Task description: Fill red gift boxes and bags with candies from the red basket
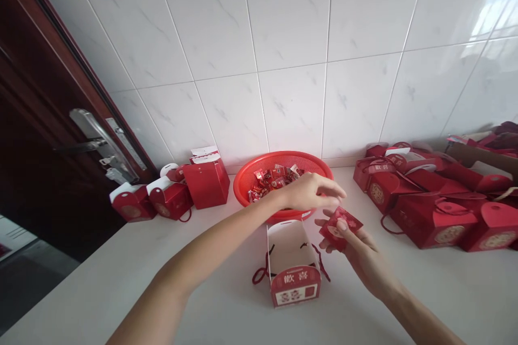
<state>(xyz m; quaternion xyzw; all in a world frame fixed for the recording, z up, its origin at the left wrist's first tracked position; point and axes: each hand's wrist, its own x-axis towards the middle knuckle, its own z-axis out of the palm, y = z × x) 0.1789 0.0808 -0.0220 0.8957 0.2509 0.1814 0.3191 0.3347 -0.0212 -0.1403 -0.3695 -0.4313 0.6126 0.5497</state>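
Note:
Between thumb and fingers, my right hand (pixel 356 242) holds a small red packet (pixel 338 226) just right of an open gift box. My left hand (pixel 313 191) reaches over the right front rim of a red basket, close above the packet, its fingers apart and nothing seen in them. Wrapped sweets (pixel 269 183) lie in the red basket (pixel 242 180). In front of the basket stands the open red gift box (pixel 295 285), with its pale inside showing and a dark red cord loop at each side.
Several red gift boxes (pixel 437 221) crowd the right side of the white table (pixel 226 302). Two small boxes (pixel 170 199) and a taller red box (pixel 206 183) stand at the left. A tiled wall rises behind, with a dark door (pixel 48 118) at the left.

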